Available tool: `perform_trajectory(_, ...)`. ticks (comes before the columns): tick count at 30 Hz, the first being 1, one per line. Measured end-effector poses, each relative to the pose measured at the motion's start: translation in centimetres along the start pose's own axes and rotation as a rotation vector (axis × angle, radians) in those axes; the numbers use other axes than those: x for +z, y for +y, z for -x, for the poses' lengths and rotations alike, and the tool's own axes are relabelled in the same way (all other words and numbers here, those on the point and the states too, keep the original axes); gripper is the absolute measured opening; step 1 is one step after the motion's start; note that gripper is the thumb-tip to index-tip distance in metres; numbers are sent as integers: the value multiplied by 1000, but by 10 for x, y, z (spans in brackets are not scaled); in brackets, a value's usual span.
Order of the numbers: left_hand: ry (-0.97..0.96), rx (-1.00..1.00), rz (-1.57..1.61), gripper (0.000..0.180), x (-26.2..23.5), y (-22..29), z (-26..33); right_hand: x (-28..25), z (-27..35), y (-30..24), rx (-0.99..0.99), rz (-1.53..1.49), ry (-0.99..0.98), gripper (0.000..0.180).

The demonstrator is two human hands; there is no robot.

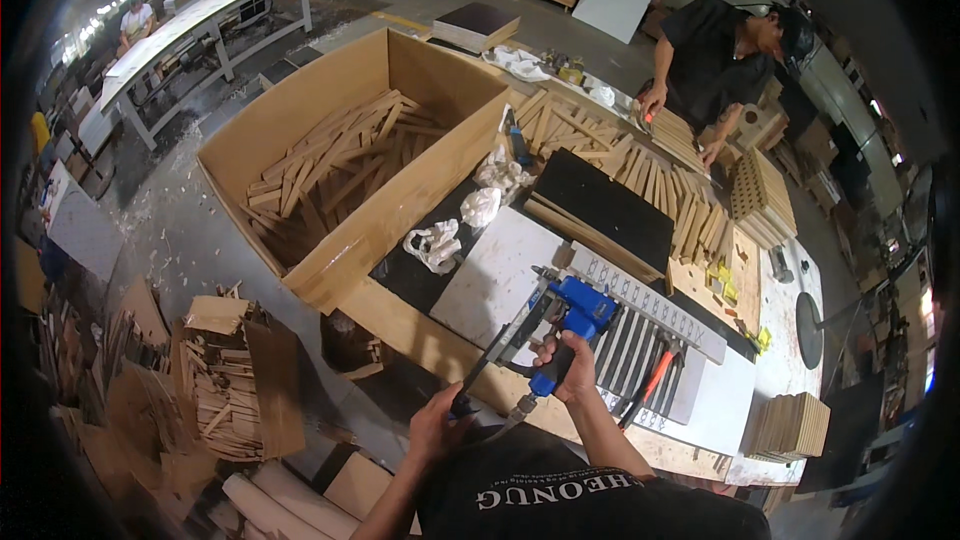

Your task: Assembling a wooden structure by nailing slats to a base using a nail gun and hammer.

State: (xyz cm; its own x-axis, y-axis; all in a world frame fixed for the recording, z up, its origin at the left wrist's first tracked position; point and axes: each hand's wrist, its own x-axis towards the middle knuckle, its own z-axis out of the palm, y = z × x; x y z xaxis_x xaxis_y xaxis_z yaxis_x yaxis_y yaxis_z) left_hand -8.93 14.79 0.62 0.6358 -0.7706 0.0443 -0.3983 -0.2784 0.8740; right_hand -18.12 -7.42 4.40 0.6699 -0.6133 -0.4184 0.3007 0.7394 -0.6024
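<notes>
A blue pneumatic nail gun (583,308) with a long dark magazine is held over the front of the workbench. My right hand (573,365) is closed round its blue handle, just above the air hose fitting (522,408). My left hand (440,425) grips the black rear end of the magazine. Under and beside the gun lies a row of dark strips (628,345), bordered by a pale perforated rail (655,302). On the strips rests a tool with a red-orange handle (660,372); its kind is unclear.
Left of the bench stands a large cardboard box (345,252) of wooden strips. A black-topped board stack (605,202), crumpled white wrapping (435,243) and loose wooden slats (690,215) lie on the bench. Across it, a co-worker (715,65) handles slats. Stacked blocks (792,427) sit at right.
</notes>
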Motion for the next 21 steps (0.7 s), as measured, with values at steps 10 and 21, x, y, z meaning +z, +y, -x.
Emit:
perform_trajectory(10, -130, 73, -56, 57, 21, -2, -25, -28, 18, -9, -139, 36, 236, 19)
perform_trajectory(21, -652, 598, -28, 53, 114, 113, -97, -148, 149, -84, -591, -643, 495, 19)
